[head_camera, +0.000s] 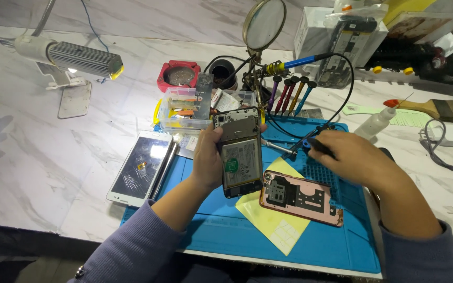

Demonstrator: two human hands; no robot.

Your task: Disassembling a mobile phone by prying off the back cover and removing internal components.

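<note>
My left hand [208,157] grips an opened black phone [241,152] upright over the blue work mat [268,236], its battery and circuit board facing me. My right hand [349,157] holds a blue-and-black corded tool [310,144] by its handle, tip pointing left toward the phone. A pink phone back frame [301,197] lies on a yellow sheet [274,220] just below both hands.
A white phone [140,167] lies left of the mat. Behind are a clear parts box [184,112], a red round tin [178,75], a magnifier on a stand [264,23], screwdrivers [289,94], a squeeze bottle [376,123], a brush [441,109] and a desk lamp [72,57].
</note>
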